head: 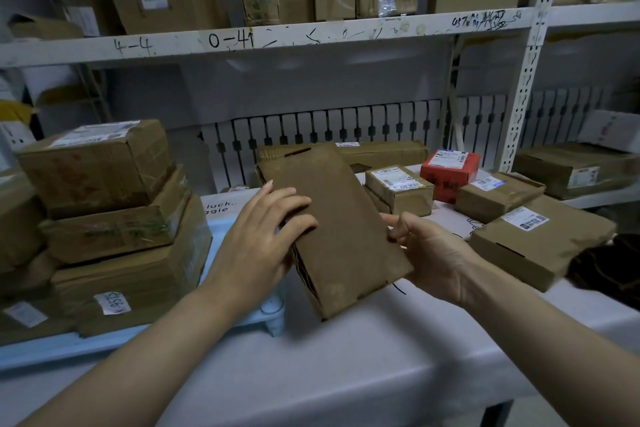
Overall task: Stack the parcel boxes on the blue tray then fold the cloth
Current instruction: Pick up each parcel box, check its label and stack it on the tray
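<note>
Head view: both hands hold one flat brown box (pixel 332 229) above the worktop (pixel 346 367), tilted, its near corner low. The left hand (pixel 263 243) lies with fingers spread over the box's top face and left edge; the right hand (pixel 429 253) has its grip on the right edge, thumb on top and fingers beneath. The box hangs just right of the blue tray (pixel 221 229), whose pale rim and corner foot show at the left.

On the tray a stack (pixel 114 218) of three or more boxes already stands, so the stacking looks partly done. The held box seems next for the tray.

Still loose on the far right of the worktop are a small labelled box (pixel 398 189), a red box (pixel 450 173), another brown box (pixel 498 196), a large flat box (pixel 540 241) and a long box (pixel 384 152) at the back. The dark cloth (pixel 606 263) lies bunched at the right edge, unfolded, touching the large flat box.

The tall stack leaves little free tray, so placing needs care. Shelves (pixel 311 35) above carry other cartons.
</note>
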Available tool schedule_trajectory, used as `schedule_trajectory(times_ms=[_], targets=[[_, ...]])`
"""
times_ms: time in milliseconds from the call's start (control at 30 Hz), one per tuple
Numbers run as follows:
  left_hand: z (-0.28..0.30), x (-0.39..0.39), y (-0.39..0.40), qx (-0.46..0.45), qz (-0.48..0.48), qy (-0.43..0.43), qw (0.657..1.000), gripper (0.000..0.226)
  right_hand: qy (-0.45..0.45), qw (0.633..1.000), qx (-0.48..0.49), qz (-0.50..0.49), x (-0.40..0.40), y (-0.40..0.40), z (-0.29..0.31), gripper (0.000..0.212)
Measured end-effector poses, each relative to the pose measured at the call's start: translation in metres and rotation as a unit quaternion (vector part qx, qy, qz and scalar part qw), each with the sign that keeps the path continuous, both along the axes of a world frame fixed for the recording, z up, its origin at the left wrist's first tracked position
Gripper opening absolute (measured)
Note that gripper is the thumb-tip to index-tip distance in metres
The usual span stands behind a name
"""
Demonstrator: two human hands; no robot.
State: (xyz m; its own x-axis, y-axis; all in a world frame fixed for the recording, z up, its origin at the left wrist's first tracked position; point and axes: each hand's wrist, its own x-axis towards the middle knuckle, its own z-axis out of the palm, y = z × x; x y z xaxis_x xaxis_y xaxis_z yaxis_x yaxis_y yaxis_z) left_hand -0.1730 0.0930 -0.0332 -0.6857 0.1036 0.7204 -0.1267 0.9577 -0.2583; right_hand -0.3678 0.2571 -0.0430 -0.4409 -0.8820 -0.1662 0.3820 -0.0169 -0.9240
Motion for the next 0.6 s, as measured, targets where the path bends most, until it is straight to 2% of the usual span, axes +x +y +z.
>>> schedule_trajectory(times_ms=[167, 400, 467, 533, 600], targets=[[-0.002, 0.002, -0.001, -0.032, 0.007, -0.008, 0.999, 0.053, 0.016, 1.000, -0.001, 0.017, 0.002, -0.001, -0.003, 0.057], [-0.001, 0.004, -0.001, -0.026, -0.002, -0.019, 0.999, 0.054, 0.004, 1.000, 0.013, 0.022, 0.003, 0.001, -0.001, 0.060], [-0.001, 0.004, -0.001, 0.033, -0.013, -0.022, 0.999, 0.058, -0.028, 0.999, -0.008, 0.032, 0.005, 0.006, 0.003, 0.042], [0.001, 0.005, 0.004, 0.161, -0.011, -0.009, 0.987, 0.061, -0.053, 0.998, -0.027, 0.016, 0.008, 0.008, 0.008, 0.028], [0.005, 0.003, 0.011, 0.289, -0.005, 0.019, 0.957, 0.053, -0.048, 0.998, -0.040, 0.002, 0.011, 0.008, 0.010, 0.042]])
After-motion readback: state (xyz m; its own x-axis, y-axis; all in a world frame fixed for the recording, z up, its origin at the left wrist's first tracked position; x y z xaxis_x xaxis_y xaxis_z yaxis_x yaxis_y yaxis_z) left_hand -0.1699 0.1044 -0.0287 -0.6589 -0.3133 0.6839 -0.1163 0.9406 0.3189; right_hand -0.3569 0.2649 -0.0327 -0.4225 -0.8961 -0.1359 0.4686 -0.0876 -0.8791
